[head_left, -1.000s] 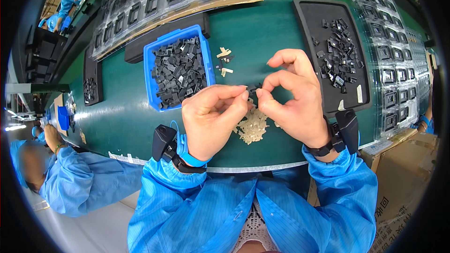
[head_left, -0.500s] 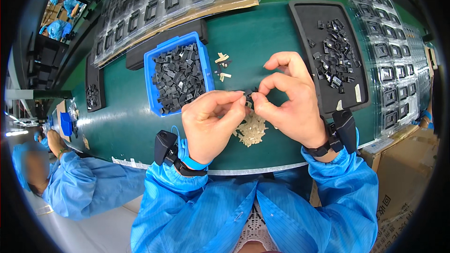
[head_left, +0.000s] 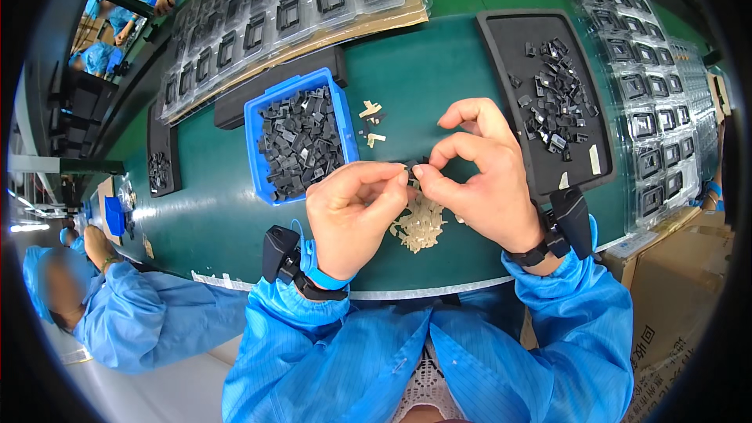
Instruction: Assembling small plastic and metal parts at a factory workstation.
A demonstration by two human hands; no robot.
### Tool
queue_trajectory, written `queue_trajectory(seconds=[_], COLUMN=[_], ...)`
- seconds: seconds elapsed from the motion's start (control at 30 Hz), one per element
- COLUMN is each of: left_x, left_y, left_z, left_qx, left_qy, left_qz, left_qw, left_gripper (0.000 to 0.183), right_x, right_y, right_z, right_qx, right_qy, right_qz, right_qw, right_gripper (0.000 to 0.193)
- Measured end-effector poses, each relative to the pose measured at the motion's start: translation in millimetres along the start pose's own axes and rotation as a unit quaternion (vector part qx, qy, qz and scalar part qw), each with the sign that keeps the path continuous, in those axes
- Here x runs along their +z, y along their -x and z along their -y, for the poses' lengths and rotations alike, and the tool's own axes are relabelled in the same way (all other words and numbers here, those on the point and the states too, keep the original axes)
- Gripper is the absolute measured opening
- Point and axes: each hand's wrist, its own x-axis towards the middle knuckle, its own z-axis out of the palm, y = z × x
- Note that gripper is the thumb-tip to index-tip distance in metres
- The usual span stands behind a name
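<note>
Between the fingertips of both hands is a small black plastic part, mostly covered by the fingers. My left hand pinches it from the left with thumb and forefinger. From the right, my right hand pinches it too, its other fingers curled loosely. Just below the fingertips a heap of small cream-coloured pieces lies on the green table. To the left of my hands, a blue bin is filled with small black plastic parts. A few loose cream pieces lie beyond my fingers.
On the right, a black tray holds scattered black parts. Clear plastic trays with black frames stand stacked at the back left and far right. A co-worker in blue sits at the left; a cardboard box stands lower right.
My hands stay pinched together on the small black part, with the fingertips slightly shifted. The whole scene sits a little lower in view, from a small head movement.
</note>
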Motion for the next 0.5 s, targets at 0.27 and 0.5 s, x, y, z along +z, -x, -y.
queue_trajectory(seconds=[0.27, 0.5], left_x=[1.4, -4.1], left_y=[-1.2, -3.6], left_z=[-2.5, -0.7], left_qx=[-0.002, -0.011], left_qy=[0.023, 0.117], left_qz=[-0.001, 0.014], left_qw=[1.0, 0.993], left_gripper=[0.008, 0.009], right_x=[-1.1, -1.1], right_y=[-1.2, -2.2], right_z=[2.3, -5.2], right_qx=[0.008, 0.107], right_qy=[0.031, -0.231], right_qz=[-0.018, -0.019], right_qw=[0.999, 0.967], right_gripper=[0.014, 0.008])
